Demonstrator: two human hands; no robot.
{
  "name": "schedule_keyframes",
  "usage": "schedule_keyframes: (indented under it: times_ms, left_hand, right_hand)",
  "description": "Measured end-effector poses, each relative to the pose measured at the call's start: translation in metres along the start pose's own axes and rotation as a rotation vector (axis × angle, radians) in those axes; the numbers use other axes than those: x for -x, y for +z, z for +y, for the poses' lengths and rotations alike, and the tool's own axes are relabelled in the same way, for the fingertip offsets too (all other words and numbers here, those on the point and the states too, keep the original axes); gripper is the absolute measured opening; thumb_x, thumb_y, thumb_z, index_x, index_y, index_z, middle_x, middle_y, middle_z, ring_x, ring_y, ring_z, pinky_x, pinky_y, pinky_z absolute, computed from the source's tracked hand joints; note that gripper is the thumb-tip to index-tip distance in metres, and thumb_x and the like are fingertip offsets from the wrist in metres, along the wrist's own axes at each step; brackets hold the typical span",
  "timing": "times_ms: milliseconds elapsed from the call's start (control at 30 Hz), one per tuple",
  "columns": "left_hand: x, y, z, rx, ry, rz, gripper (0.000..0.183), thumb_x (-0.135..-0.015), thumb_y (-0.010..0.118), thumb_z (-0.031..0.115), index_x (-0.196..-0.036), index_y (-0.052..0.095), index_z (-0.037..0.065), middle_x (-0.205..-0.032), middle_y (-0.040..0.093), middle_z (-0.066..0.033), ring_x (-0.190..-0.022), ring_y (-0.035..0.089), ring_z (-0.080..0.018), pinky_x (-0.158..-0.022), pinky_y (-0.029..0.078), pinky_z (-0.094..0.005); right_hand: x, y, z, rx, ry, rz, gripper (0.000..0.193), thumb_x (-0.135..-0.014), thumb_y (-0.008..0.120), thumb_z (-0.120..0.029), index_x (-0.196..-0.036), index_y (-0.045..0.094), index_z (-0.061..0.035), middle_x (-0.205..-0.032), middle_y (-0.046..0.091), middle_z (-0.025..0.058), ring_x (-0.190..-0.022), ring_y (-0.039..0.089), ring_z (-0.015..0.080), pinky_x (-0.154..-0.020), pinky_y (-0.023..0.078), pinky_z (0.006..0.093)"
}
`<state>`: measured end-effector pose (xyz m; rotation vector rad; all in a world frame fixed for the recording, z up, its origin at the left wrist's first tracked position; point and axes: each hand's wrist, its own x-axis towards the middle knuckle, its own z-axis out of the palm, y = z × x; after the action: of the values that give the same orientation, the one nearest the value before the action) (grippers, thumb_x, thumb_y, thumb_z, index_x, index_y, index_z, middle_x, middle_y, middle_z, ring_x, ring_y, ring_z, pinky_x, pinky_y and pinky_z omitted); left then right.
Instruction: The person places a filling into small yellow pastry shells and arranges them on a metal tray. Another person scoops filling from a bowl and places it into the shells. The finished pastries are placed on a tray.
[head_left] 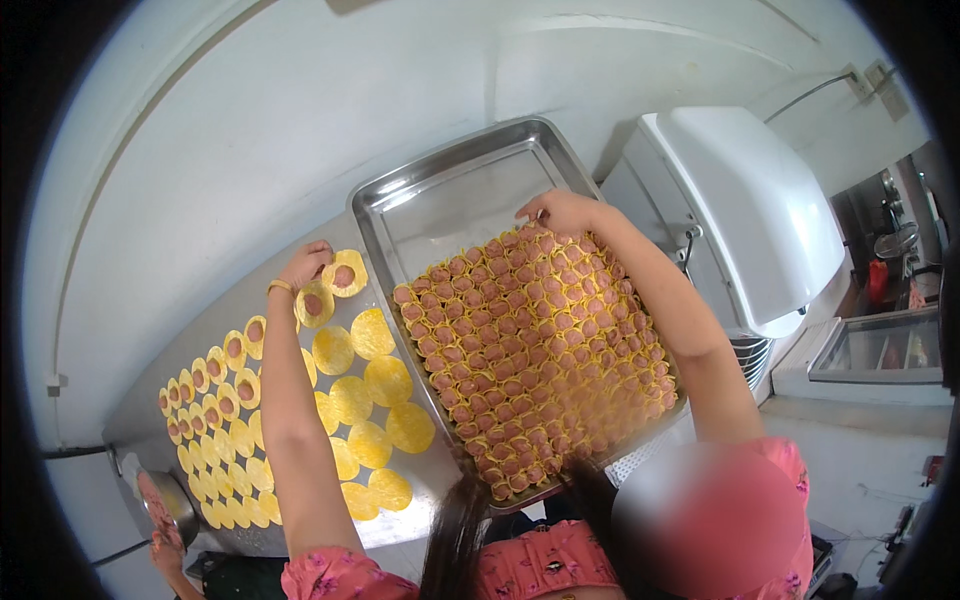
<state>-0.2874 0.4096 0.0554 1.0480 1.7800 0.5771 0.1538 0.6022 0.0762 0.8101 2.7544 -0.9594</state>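
Observation:
At the upper end of the left-hand rows, my left hand [306, 264] has its fingers closed on the edge of a round yellow dumpling wrapper [355, 285] with a ball of pink meat filling [343, 275]. Another filled wrapper [314, 303] lies just below it. My right hand [565, 212] reaches over the far row of open-topped dumplings [500, 350], its index finger stretched out and thumb apart. These dumplings stand packed in rows in a large metal tray [365, 215]. Part of the dumplings under my right hand is hidden.
Bare yellow wrappers [388, 381] lie in rows on the metal table [290, 250]. At lower left, another person's hand [166, 552] is beside a metal bowl [184, 508] of pink meat. A white-lidded appliance [750, 210] stands right of the tray, against the wall.

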Motion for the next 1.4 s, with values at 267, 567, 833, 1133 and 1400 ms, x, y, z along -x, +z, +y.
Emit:
schedule_keyframes:
  times_ms: [267,567,833,1133,1400]
  left_hand:
    - [0.029,0.008,-0.005,0.873,0.069,0.098,0.021,-0.085,0.045,0.021,-0.098,0.052,0.006,-0.090,0.058,-0.0050,-0.076,0.059,-0.0150,-0.068,0.050,-0.0267]
    - [0.098,0.039,-0.009,1.151,0.195,0.028,0.027,-0.092,0.037,0.018,-0.102,0.051,-0.002,-0.103,0.062,-0.0131,-0.088,0.064,-0.0218,-0.077,0.055,-0.0318]
    - [0.189,0.084,-0.023,1.237,0.094,-0.010,0.030,-0.093,0.036,0.016,-0.113,0.049,-0.002,-0.110,0.060,-0.0105,-0.098,0.061,-0.0188,-0.083,0.052,-0.0320]
    - [0.286,0.191,-0.054,1.501,0.029,0.081,0.031,-0.092,0.041,0.014,-0.118,0.046,-0.001,-0.114,0.058,-0.0134,-0.102,0.060,-0.0218,-0.089,0.050,-0.0341]
    - [0.352,0.248,-0.045,1.547,0.069,0.111,0.036,-0.093,0.037,0.011,-0.127,0.041,-0.001,-0.125,0.053,-0.0116,-0.116,0.052,-0.0218,-0.098,0.043,-0.0350]
  right_hand:
    - [-0.005,0.006,-0.003,-0.093,0.126,-0.063,0.035,-0.077,0.052,-0.004,-0.109,0.065,-0.0068,-0.109,0.064,0.0136,-0.096,0.061,0.0291,-0.083,0.048,0.0351]
    - [-0.011,0.010,0.007,0.095,0.149,0.107,0.026,-0.072,0.050,-0.010,-0.088,0.069,-0.0010,-0.091,0.065,0.0211,-0.087,0.062,0.0374,-0.078,0.049,0.0414]
    - [-0.018,0.019,0.005,0.110,0.172,0.136,0.022,-0.073,0.051,-0.012,-0.082,0.068,-0.0007,-0.087,0.064,0.0250,-0.085,0.062,0.0390,-0.076,0.049,0.0445]
    - [-0.011,0.018,-0.007,0.178,0.213,0.310,0.029,-0.077,0.054,-0.015,-0.101,0.066,-0.0031,-0.098,0.064,0.0215,-0.090,0.062,0.0371,-0.079,0.049,0.0416]
    - [0.086,0.145,-0.196,-0.390,0.102,0.243,0.035,-0.087,0.057,-0.031,-0.111,0.060,-0.0066,-0.092,0.066,0.0100,-0.083,0.063,0.0249,-0.069,0.050,0.0390]
